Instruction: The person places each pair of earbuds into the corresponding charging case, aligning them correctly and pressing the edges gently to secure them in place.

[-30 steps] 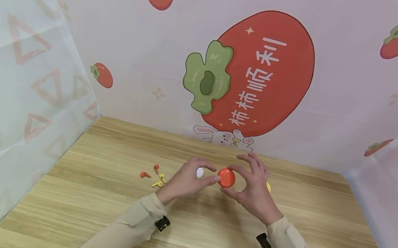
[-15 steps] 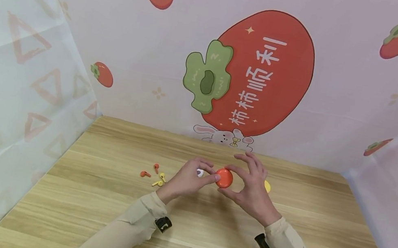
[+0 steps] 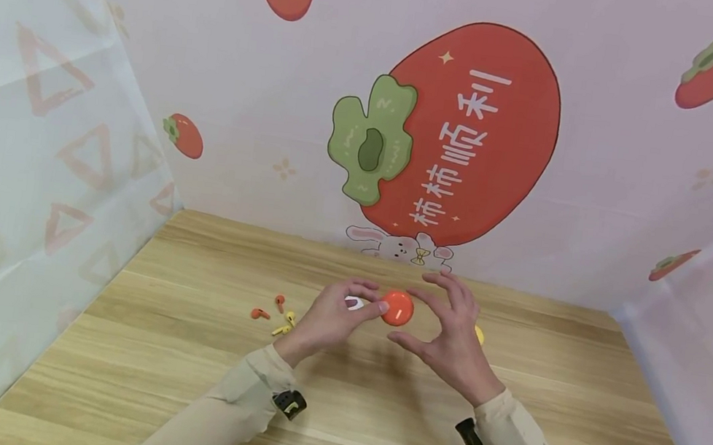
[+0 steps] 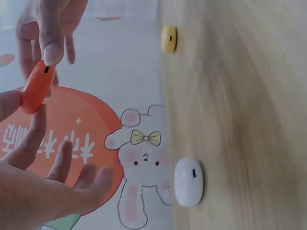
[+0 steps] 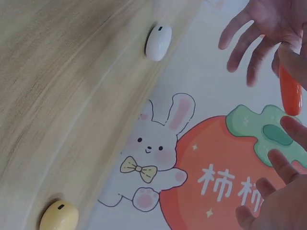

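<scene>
An orange round earbud charging case (image 3: 401,310) is raised above the table, pinched between the thumb and fingers of my left hand (image 3: 327,315). The case's dark charging port shows in the left wrist view. My right hand (image 3: 453,336) hovers at the case's right side, thumb and fingers spread in a loose curve with a gap to the case in the head view. Behind my left hand, a white earbud case (image 4: 188,182) stands on the table. A yellow earbud case (image 5: 59,216) is near the right hand, mostly hidden by it in the head view.
Left of my left hand lie orange earbuds (image 3: 259,313) and yellow earbuds (image 3: 284,329) on the wooden table (image 3: 183,350). A printed cloth backdrop (image 3: 266,87) rises at the table's far edge, with cloth walls on both sides.
My left hand has moved the orange case slightly left and up. The right hand's fingers have come off the case, opening a gap. The earbuds have not moved.
</scene>
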{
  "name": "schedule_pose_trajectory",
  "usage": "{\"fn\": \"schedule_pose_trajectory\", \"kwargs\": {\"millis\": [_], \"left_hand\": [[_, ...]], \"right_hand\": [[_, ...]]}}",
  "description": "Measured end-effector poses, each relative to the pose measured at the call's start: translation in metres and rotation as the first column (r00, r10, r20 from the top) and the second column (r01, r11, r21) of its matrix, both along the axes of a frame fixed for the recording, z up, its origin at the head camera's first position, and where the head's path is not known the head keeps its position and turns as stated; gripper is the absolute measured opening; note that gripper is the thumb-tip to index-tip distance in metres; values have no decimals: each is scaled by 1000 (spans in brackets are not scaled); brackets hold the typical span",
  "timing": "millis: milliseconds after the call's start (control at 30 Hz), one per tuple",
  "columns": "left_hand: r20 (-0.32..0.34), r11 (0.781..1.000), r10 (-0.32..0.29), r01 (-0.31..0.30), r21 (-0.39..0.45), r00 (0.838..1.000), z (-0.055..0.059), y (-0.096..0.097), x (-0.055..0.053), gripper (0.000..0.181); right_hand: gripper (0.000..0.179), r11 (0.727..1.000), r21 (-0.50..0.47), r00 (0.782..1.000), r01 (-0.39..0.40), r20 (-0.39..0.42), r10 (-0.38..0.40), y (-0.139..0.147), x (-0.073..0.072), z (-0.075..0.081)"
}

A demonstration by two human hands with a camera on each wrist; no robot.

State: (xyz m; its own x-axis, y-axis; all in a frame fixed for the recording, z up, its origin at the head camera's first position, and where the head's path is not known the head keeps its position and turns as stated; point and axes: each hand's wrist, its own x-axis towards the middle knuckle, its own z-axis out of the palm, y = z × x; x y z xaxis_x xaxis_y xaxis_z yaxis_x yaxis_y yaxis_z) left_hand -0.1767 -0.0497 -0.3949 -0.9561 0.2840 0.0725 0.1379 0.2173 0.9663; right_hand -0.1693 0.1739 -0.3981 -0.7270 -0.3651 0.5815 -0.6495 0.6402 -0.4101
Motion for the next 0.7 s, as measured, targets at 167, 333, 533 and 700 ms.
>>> {"fn": "schedule_pose_trajectory", "kwargs": {"millis": [167, 333, 533, 700], "left_hand": [[-53, 1000, 13, -12, 18, 999, 2, -5, -3, 24], [-96, 999, 3, 2, 49, 995, 4, -9, -4, 21], [-154, 999, -1, 8, 46, 988, 5, -9, -5, 20], [-201, 999, -1, 9, 41, 980, 4, -7, -8, 20]], "right_hand": [[67, 995, -98, 996, -4, 92, 13, 4, 1, 0], [52, 975, -224, 960, 15, 276, 48, 6, 2, 4], [38, 948, -317, 882, 39, 456, 116, 8, 0, 11], [35, 917, -394, 838, 52, 517, 174, 7, -1, 13]]}}
